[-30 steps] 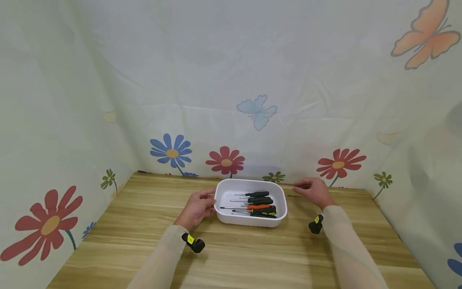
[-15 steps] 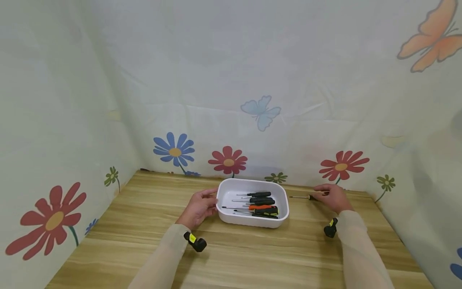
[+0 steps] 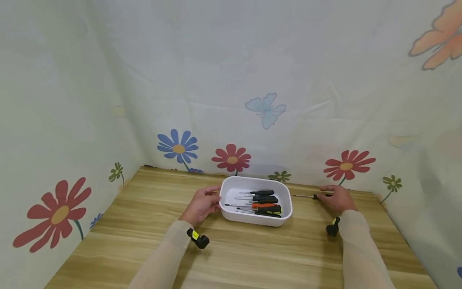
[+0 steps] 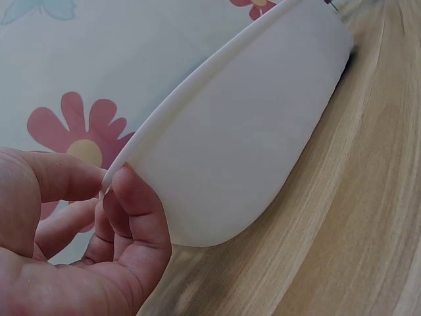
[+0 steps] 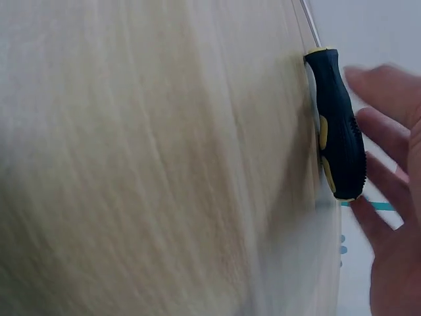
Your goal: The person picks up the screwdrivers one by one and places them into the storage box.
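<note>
My left hand pinches the left rim of a white plastic tray, as the left wrist view shows up close. Inside the tray lie several screwdrivers, mostly black-handled; one has an orange handle, another is black and yellow. To the tray's right, a screwdriver with a black and yellow handle lies on the table, its shaft pointing left toward the tray. My right hand is at this handle. In the right wrist view its blurred fingers spread beside the handle, the thumb apart from it.
The wood-grain table ends against a pale curtain printed with flowers and butterflies, at the back and both sides. A small dark object lies at the far left corner.
My right hand has moved right, away from the tray, and the screwdriver now shows on the table with its handle let go. The left hand stays on the tray; the head view shifts slightly.
</note>
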`<state>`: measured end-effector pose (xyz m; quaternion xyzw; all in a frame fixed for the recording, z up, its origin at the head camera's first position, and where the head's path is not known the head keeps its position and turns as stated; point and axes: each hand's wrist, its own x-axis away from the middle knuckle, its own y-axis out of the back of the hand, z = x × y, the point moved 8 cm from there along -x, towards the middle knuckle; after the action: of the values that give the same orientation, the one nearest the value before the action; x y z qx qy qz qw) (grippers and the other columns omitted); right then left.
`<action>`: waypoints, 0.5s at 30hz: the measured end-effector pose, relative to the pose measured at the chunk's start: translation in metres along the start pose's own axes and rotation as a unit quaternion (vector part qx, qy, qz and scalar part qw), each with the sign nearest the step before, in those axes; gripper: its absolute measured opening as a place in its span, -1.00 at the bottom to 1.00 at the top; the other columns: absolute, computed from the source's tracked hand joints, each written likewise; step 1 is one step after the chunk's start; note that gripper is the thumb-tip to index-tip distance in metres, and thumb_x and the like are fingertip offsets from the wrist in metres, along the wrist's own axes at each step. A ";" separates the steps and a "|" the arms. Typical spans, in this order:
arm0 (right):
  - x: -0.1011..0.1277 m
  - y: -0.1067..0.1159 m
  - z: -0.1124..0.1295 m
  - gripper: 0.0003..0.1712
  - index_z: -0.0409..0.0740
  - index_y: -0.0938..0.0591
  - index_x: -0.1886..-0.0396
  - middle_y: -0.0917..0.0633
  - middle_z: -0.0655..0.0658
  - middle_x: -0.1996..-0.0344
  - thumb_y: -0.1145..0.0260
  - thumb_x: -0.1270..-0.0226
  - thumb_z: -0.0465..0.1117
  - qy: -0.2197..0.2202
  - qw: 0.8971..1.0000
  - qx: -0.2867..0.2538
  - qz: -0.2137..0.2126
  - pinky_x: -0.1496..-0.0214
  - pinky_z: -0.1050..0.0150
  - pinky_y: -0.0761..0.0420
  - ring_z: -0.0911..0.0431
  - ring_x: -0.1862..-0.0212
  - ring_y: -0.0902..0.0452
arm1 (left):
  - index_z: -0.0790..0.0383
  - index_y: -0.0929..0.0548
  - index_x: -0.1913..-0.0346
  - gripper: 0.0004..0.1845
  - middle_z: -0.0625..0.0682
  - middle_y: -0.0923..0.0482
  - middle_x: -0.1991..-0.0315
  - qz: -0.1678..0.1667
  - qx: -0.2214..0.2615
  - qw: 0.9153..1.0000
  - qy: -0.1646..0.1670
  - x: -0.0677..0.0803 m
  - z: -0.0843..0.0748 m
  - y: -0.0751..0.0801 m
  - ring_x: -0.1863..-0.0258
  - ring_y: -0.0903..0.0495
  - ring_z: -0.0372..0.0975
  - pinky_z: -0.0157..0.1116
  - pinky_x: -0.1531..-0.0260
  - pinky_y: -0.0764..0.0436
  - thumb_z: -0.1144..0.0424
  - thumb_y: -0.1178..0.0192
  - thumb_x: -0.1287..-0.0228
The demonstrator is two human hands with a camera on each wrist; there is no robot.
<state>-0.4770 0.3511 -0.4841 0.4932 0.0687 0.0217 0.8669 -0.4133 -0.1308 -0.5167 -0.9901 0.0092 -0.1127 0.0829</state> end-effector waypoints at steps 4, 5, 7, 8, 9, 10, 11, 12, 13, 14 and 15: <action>-0.001 -0.004 -0.003 -0.55 -0.23 -0.70 -0.17 -0.59 -0.45 -0.26 -0.41 -0.36 -0.11 -0.004 1.000 0.004 0.022 -0.30 -0.36 -0.44 -0.43 -0.31 -0.43 | 0.19 -0.57 -0.37 -0.48 0.24 -0.56 -0.02 -0.001 0.005 1.000 0.003 -0.001 0.001 -0.001 0.28 -0.60 -0.10 -0.27 0.26 -0.70 0.52 -0.18 -0.38; -0.001 -0.005 -0.004 -0.56 -0.23 -0.70 -0.17 -0.59 -0.45 -0.26 -0.41 -0.36 -0.13 -0.006 1.000 0.006 0.025 -0.32 -0.36 -0.43 -0.43 -0.32 -0.42 | 0.20 -0.56 -0.37 -0.48 0.25 -0.55 -0.02 -0.001 0.005 1.000 0.003 -0.001 0.001 -0.001 0.28 -0.59 -0.10 -0.27 0.26 -0.70 0.52 -0.17 -0.38; -0.002 -0.006 -0.006 -0.58 -0.23 -0.71 -0.16 -0.59 -0.45 -0.26 -0.41 -0.35 -0.16 -0.006 1.000 0.011 0.027 -0.32 -0.36 -0.43 -0.43 -0.32 -0.42 | 0.21 -0.55 -0.38 -0.48 0.26 -0.54 -0.03 -0.001 0.006 1.000 0.005 -0.002 0.002 -0.001 0.28 -0.59 -0.10 -0.27 0.26 -0.70 0.52 -0.17 -0.38; -0.002 -0.006 -0.007 -0.58 -0.23 -0.72 -0.15 -0.60 -0.45 -0.25 -0.42 -0.35 -0.17 -0.008 1.000 0.011 0.026 -0.33 -0.36 -0.42 -0.42 -0.31 -0.43 | 0.22 -0.55 -0.38 -0.47 0.26 -0.54 -0.03 -0.001 0.007 1.000 0.005 -0.002 0.002 -0.001 0.28 -0.59 -0.10 -0.27 0.26 -0.70 0.52 -0.17 -0.38; -0.003 -0.006 -0.008 -0.59 -0.23 -0.72 -0.14 -0.61 -0.45 -0.24 -0.42 -0.34 -0.18 -0.008 1.000 0.013 0.026 -0.33 -0.35 -0.43 -0.42 -0.31 -0.44 | 0.22 -0.55 -0.38 -0.47 0.26 -0.53 -0.04 -0.001 0.006 1.000 0.005 -0.002 0.002 -0.001 0.28 -0.59 -0.10 -0.26 0.26 -0.70 0.52 -0.17 -0.38; -0.003 -0.006 -0.009 -0.60 -0.23 -0.72 -0.13 -0.61 -0.45 -0.23 -0.42 -0.34 -0.19 -0.008 1.000 0.012 0.026 -0.33 -0.35 -0.43 -0.41 -0.30 -0.45 | 0.22 -0.54 -0.39 -0.47 0.27 -0.53 -0.04 0.000 0.006 1.000 0.004 -0.002 0.002 -0.001 0.28 -0.59 -0.10 -0.26 0.26 -0.70 0.52 -0.17 -0.38; -0.003 -0.006 -0.010 -0.61 -0.23 -0.73 -0.12 -0.62 -0.44 -0.22 -0.42 -0.33 -0.20 -0.009 1.000 0.013 0.026 -0.32 -0.34 -0.43 -0.40 -0.28 -0.46 | 0.23 -0.54 -0.39 -0.47 0.28 -0.53 -0.04 -0.001 0.004 1.000 0.003 -0.001 0.002 -0.001 0.28 -0.59 -0.09 -0.25 0.26 -0.70 0.52 -0.17 -0.38; -0.003 -0.007 -0.010 -0.61 -0.23 -0.73 -0.11 -0.63 -0.44 -0.22 -0.42 -0.33 -0.21 -0.009 1.000 0.012 0.027 -0.32 -0.34 -0.44 -0.39 -0.27 -0.48 | 0.22 -0.54 -0.39 -0.47 0.28 -0.53 -0.05 -0.002 0.004 1.000 0.004 -0.001 0.002 -0.001 0.29 -0.59 -0.09 -0.24 0.25 -0.70 0.52 -0.17 -0.38; -0.003 -0.007 -0.011 -0.62 -0.23 -0.74 -0.10 -0.64 -0.43 -0.20 -0.43 -0.32 -0.22 -0.009 1.000 0.011 0.026 -0.32 -0.33 -0.45 -0.38 -0.26 -0.49 | 0.21 -0.55 -0.39 -0.47 0.28 -0.53 -0.05 -0.002 0.004 1.000 0.005 -0.001 0.002 -0.001 0.29 -0.59 -0.09 -0.24 0.24 -0.70 0.52 -0.17 -0.38; -0.003 -0.007 -0.011 -0.63 -0.24 -0.74 -0.09 -0.64 -0.43 -0.19 -0.43 -0.32 -0.23 -0.009 1.000 0.011 0.026 -0.31 -0.32 -0.46 -0.37 -0.25 -0.50 | 0.21 -0.55 -0.39 -0.47 0.28 -0.54 -0.06 -0.003 0.004 1.000 0.006 -0.001 0.002 0.000 0.29 -0.59 -0.09 -0.23 0.23 -0.70 0.52 -0.17 -0.38; -0.004 -0.007 -0.012 -0.64 -0.24 -0.75 -0.08 -0.65 -0.42 -0.18 -0.43 -0.32 -0.23 -0.007 1.000 0.012 0.025 -0.30 -0.32 -0.47 -0.36 -0.24 -0.52 | 0.20 -0.55 -0.39 -0.47 0.27 -0.53 -0.06 -0.004 0.002 1.000 0.006 -0.001 0.001 0.000 0.29 -0.59 -0.10 -0.22 0.23 -0.70 0.52 -0.17 -0.38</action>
<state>-0.4826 0.3573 -0.4959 0.5052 0.0503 0.0391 0.8607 -0.4138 -0.1304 -0.5183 -0.9893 0.0060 -0.1190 0.0846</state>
